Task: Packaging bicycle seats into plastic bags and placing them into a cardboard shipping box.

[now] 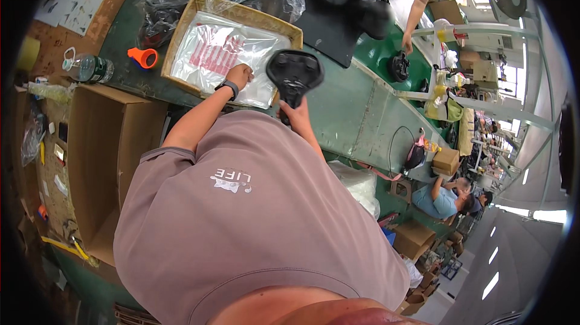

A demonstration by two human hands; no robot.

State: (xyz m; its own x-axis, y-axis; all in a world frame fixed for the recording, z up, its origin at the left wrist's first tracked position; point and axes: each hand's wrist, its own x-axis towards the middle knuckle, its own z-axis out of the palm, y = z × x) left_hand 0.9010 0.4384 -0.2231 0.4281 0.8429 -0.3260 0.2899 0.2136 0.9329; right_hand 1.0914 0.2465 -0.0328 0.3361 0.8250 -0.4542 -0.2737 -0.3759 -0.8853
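My right hand (296,111) is clamped on the narrow end of a black saddle (294,74), held up at twelve o'clock from it. My left hand (240,75), fingers together, presses on the clear bags (223,53) in the box (187,22), at nine o'clock of the saddle. I'd pinch only the top bag, keeping the saddle steady.

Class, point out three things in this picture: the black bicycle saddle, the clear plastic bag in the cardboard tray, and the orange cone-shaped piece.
black bicycle saddle (294,70), head view, middle of its underside
clear plastic bag (211,53), head view, its flat face
orange cone-shaped piece (145,57), head view, wide end
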